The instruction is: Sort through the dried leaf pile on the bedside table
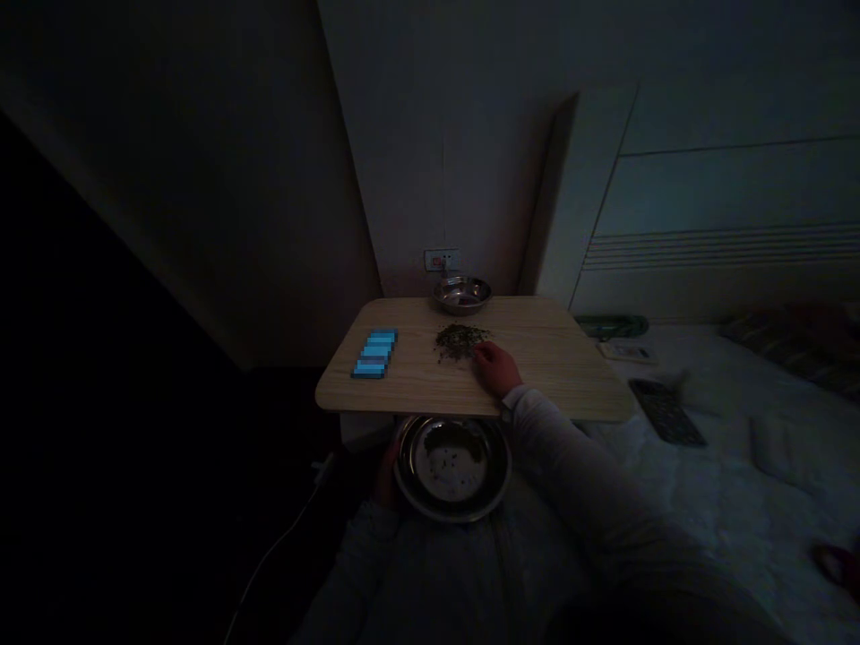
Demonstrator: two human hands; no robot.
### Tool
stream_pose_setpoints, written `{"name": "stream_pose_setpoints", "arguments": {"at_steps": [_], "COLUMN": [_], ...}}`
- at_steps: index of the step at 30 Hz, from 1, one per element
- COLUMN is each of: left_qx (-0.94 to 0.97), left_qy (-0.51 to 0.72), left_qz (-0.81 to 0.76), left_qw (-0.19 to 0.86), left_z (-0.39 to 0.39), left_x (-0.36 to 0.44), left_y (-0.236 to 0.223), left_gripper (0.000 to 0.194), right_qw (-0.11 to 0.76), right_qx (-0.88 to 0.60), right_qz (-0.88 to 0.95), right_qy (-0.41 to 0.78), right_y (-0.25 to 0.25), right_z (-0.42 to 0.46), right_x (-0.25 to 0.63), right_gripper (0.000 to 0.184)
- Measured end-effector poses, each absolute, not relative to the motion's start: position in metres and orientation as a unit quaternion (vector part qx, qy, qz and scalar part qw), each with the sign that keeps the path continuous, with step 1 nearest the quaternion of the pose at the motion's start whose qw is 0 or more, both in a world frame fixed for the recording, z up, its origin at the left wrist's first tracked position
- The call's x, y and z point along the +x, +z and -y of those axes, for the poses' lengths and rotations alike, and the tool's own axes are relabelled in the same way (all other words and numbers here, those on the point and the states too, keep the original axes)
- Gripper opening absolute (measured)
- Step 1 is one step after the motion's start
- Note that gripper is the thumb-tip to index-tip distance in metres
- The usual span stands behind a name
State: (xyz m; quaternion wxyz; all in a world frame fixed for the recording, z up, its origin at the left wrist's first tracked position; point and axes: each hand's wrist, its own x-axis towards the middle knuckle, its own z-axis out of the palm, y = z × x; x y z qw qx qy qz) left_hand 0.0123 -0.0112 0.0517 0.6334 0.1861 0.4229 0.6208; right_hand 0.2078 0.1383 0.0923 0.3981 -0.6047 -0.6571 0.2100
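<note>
Light is poor. A loose pile of small dark-green bits (460,339) lies near the middle of the desk (557,367), just in front of a steel bowl (463,310) by the far edge. The right hand (495,365) is at the pile's near right side, fingers bunched; whether anything is pinched cannot be told. The left hand (385,479) is at the left side of a wide basin (451,517), below the desk's near edge; its grip is too dark to judge. More bits lie inside the basin.

Risks (judged): a broad sweep of the right hand could scatter the stray bits, since the pile has no barrier around it. Bits carried over the near edge could miss the basin if it sits off line. Should the left hand be its main support, slackening could tip the contents out. Dimness could hide unwanted pieces.
</note>
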Motion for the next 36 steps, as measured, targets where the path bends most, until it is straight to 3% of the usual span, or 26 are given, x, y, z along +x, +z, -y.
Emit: {"name": "stream_pose_setpoints", "arguments": {"at_steps": [10, 31, 36], "left_qx": [0.166, 0.177, 0.165], "left_qy": [0.617, 0.621, 0.617], "left_qz": [-0.436, -0.431, -0.441], "left_qw": [0.634, 0.63, 0.631], "left_z": [0.007, 0.009, 0.008], "left_x": [0.007, 0.011, 0.009], "left_y": [0.034, 0.046, 0.04], "left_gripper": [0.024, 0.026, 0.027], "right_qw": [0.379, 0.335, 0.37], "right_qx": [-0.622, -0.574, -0.552], "right_qz": [0.655, 0.706, 0.687], "right_qy": [0.203, 0.246, 0.293], "right_y": [0.092, 0.094, 0.094], "right_z": [-0.145, -0.138, -0.136], "right_x": [0.198, 0.198, 0.2], "right_gripper": [0.022, 0.022, 0.019]}}
